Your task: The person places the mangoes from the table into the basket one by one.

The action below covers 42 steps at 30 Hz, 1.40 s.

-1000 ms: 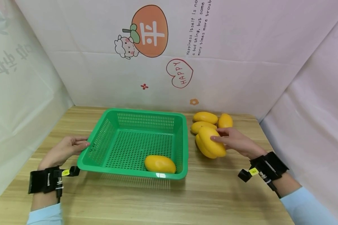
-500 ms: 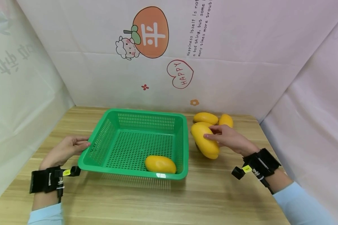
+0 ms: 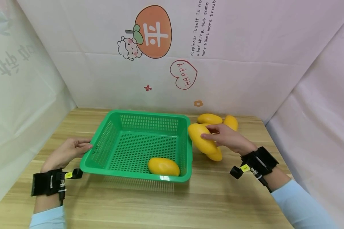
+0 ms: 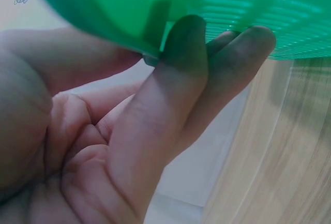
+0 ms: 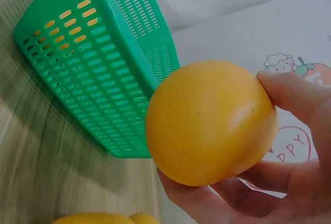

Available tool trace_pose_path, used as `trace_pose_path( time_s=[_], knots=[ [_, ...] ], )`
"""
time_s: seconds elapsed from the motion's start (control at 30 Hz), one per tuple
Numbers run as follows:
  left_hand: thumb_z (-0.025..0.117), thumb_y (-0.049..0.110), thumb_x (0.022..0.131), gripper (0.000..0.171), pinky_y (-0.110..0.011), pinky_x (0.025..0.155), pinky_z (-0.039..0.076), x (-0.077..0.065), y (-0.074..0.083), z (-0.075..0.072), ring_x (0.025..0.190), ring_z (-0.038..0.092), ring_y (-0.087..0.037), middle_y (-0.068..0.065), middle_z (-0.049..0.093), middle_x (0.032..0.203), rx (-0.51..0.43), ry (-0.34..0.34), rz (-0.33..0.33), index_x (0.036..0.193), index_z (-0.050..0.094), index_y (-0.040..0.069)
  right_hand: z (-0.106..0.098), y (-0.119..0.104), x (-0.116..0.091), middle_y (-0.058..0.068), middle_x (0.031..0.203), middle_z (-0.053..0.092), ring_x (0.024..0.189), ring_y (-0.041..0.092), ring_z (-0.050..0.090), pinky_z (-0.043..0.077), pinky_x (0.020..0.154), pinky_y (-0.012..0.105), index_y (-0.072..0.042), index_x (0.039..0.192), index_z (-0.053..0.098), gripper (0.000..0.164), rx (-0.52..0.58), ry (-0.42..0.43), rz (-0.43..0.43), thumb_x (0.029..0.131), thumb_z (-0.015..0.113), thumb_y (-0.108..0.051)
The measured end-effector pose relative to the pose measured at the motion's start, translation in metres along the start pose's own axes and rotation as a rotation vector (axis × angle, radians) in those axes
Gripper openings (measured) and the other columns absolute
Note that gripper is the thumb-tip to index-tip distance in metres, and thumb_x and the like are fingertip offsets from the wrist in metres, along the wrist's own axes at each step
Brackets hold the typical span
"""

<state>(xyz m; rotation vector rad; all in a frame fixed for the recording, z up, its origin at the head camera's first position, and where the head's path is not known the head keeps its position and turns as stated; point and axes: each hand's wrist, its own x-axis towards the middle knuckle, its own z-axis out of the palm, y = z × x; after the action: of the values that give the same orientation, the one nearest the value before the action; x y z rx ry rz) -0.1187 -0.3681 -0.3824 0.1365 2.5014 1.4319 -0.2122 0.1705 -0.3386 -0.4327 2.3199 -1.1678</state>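
My right hand (image 3: 230, 137) grips a yellow mango (image 3: 202, 139) between thumb and fingers, up by the right rim of a green plastic basket (image 3: 143, 144). In the right wrist view the held mango (image 5: 209, 123) is seen end-on, overlapping the basket's edge. At the basket's left side, my left hand (image 3: 65, 153) pinches the rim. Its fingers (image 4: 181, 48) lie against the underside of the green wall in the left wrist view. One mango (image 3: 163, 166) lies inside the basket, in the near right corner.
Several more mangoes lie on the wooden table (image 3: 132, 206) right of the basket: one mango (image 3: 209, 119) at the back, another mango (image 3: 231, 122) beside it, and a nearer mango (image 3: 216, 155) partly hidden. A printed white cloth (image 3: 232, 79) closes off the back and sides.
My right hand has carried its mango left and slightly away from me, from above the other mangoes to the basket's right rim. The left hand and basket have stayed in place.
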Motion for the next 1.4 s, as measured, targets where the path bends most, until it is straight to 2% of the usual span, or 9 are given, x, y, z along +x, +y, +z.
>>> trace_pose_path(
  time_s=[0.37,0.63,0.83,0.93,1.07,1.13,1.3,1.4],
  knots=[
    [0.052,0.028,0.097,0.058,-0.028,0.082,0.056,0.0,0.0,0.0,0.095,0.065,-0.01,-0.026,0.059,0.119,0.001,-0.001,0.004,0.137,0.036,-0.011,0.008,-0.011,0.008,0.009,0.123,0.054,0.1,0.025,0.054,0.054,0.08,0.035,-0.012,0.131,0.051,0.064,0.024,-0.03,-0.031,0.083,0.064,-0.052],
    [0.052,0.027,0.097,0.058,-0.029,0.081,0.056,0.0,0.001,-0.001,0.095,0.066,-0.012,-0.026,0.061,0.116,0.009,-0.006,0.007,0.136,0.036,-0.012,0.013,-0.021,0.011,0.007,0.128,0.051,0.103,0.024,0.054,0.054,0.081,0.036,-0.012,0.133,0.05,0.07,-0.013,-0.036,-0.031,0.081,0.064,-0.055],
    [0.052,0.029,0.097,0.06,-0.028,0.081,0.056,-0.001,0.002,-0.001,0.095,0.065,-0.009,-0.027,0.059,0.118,0.034,0.001,0.001,0.137,0.036,-0.012,0.017,-0.029,0.013,0.003,0.117,0.058,0.094,0.023,0.055,0.053,0.076,0.033,-0.02,0.124,0.058,0.056,-0.037,-0.046,-0.059,0.08,0.065,-0.055],
    [0.052,0.026,0.097,0.059,-0.028,0.082,0.056,-0.001,0.003,-0.001,0.095,0.065,-0.009,-0.027,0.06,0.117,0.01,-0.012,0.005,0.137,0.035,-0.013,0.019,-0.03,0.016,0.004,0.11,0.059,0.09,0.023,0.054,0.052,0.075,0.036,-0.021,0.124,0.058,0.053,-0.039,-0.07,-0.085,0.082,0.065,-0.052],
    [0.052,0.027,0.097,0.059,-0.029,0.082,0.056,-0.001,0.003,-0.001,0.096,0.064,-0.006,-0.028,0.059,0.119,0.019,-0.012,0.005,0.137,0.035,-0.013,0.023,-0.032,0.021,0.005,0.097,0.058,0.082,0.023,0.053,0.051,0.071,0.04,-0.021,0.114,0.062,0.043,-0.055,-0.087,-0.121,0.083,0.064,-0.051],
    [0.051,0.028,0.097,0.059,-0.03,0.082,0.056,-0.001,0.002,-0.001,0.096,0.063,-0.005,-0.027,0.058,0.12,0.037,-0.006,0.003,0.137,0.035,-0.012,0.025,-0.037,0.021,0.007,0.09,0.056,0.078,0.023,0.052,0.049,0.067,0.036,-0.019,0.107,0.063,0.038,-0.061,-0.094,-0.141,0.084,0.064,-0.049],
    [0.051,0.027,0.097,0.058,-0.029,0.083,0.055,0.0,0.0,-0.001,0.097,0.065,-0.01,-0.025,0.061,0.117,0.015,-0.017,-0.001,0.137,0.035,-0.012,0.03,-0.042,0.03,0.006,0.091,0.061,0.078,0.024,0.054,0.051,0.067,0.035,-0.02,0.108,0.063,0.036,-0.051,-0.12,-0.171,0.085,0.064,-0.047],
    [0.052,0.028,0.097,0.058,-0.028,0.083,0.055,0.0,-0.001,-0.001,0.096,0.065,-0.009,-0.024,0.061,0.117,0.018,-0.012,-0.002,0.137,0.036,-0.011,0.032,-0.043,0.038,0.006,0.094,0.063,0.082,0.024,0.056,0.053,0.073,0.039,-0.019,0.11,0.064,0.036,-0.037,-0.144,-0.182,0.086,0.064,-0.046]
  ],
)
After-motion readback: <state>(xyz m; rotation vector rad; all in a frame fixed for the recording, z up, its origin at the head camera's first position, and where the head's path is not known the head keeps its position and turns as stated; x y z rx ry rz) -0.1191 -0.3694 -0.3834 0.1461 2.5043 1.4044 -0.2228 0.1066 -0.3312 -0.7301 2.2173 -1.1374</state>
